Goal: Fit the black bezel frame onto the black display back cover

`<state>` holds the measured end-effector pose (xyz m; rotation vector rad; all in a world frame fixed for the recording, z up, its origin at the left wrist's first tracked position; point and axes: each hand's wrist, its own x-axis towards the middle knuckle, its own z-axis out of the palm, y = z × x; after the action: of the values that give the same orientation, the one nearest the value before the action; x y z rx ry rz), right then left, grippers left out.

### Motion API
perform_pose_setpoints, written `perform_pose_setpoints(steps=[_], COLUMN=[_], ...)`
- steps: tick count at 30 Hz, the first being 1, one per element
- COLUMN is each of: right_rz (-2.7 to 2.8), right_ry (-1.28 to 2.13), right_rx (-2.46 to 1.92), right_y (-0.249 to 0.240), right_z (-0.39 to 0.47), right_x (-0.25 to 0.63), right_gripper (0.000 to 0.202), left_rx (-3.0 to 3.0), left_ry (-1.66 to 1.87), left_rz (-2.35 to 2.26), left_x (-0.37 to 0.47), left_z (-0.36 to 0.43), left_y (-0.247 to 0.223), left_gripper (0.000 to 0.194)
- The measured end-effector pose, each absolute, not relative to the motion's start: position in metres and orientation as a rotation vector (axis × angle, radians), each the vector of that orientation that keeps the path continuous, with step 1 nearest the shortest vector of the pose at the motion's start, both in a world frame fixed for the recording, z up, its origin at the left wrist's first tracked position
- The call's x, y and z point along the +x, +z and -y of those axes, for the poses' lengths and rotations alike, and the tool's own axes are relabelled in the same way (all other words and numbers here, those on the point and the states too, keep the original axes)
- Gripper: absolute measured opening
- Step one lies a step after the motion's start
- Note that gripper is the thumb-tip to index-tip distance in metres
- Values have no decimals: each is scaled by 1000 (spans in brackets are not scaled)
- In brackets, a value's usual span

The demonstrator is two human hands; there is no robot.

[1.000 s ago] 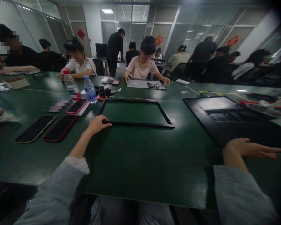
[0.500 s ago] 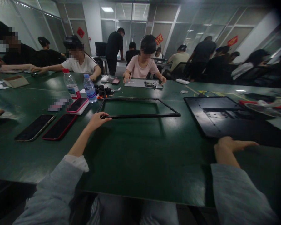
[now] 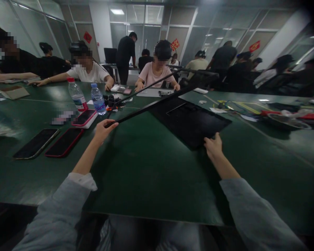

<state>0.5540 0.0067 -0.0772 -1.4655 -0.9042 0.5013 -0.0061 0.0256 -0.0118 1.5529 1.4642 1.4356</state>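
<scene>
My left hand (image 3: pixel 104 131) pinches the near left corner of a thin black rectangular bezel frame (image 3: pixel 146 108). That frame is tilted, its right end raised well above the table. My right hand (image 3: pixel 214 148) grips the near right edge of a flat black panel (image 3: pixel 191 129), which looks like the back of a monitor. The panel lies at an angle, partly under the raised end of the frame, and its far left part is hidden behind the frame. Whether the panel rests fully on the table, I cannot tell.
Left of the frame are a red-capped bottle (image 3: pixel 77 96), a blue-capped bottle (image 3: pixel 98 101), a pink-edged phone (image 3: pixel 84 118), a red-edged phone (image 3: pixel 65 142) and a dark phone (image 3: pixel 36 143). A red item (image 3: pixel 300 118) lies far right. People sit across the green table (image 3: pixel 146 181).
My right hand has swung the black panel from the right toward the middle, under the frame. The bezel frame's right end has risen, while my left hand keeps its hold.
</scene>
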Motion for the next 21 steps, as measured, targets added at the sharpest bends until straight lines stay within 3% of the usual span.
perform_pose_setpoints(steps=[6, 12, 17, 21], right_rz=[1157, 1100, 986, 1188], right_ry=[889, 440, 935, 836], right_rx=[-1455, -1444, -1222, -1297], right_y=[-65, -59, -40, -44], right_z=[-35, -61, -42, -35], right_x=[521, 514, 527, 515], right_gripper=[86, 52, 58, 41], left_rx=[1674, 1850, 2019, 2110], left_ry=[1468, 1369, 1270, 1193], left_rz=[-1528, -1602, -1671, -1659], left_x=[-11, -16, -14, -13], left_z=[-24, -24, -22, -25], left_y=[-11, -13, -17, -23], left_gripper=[59, 46, 36, 34])
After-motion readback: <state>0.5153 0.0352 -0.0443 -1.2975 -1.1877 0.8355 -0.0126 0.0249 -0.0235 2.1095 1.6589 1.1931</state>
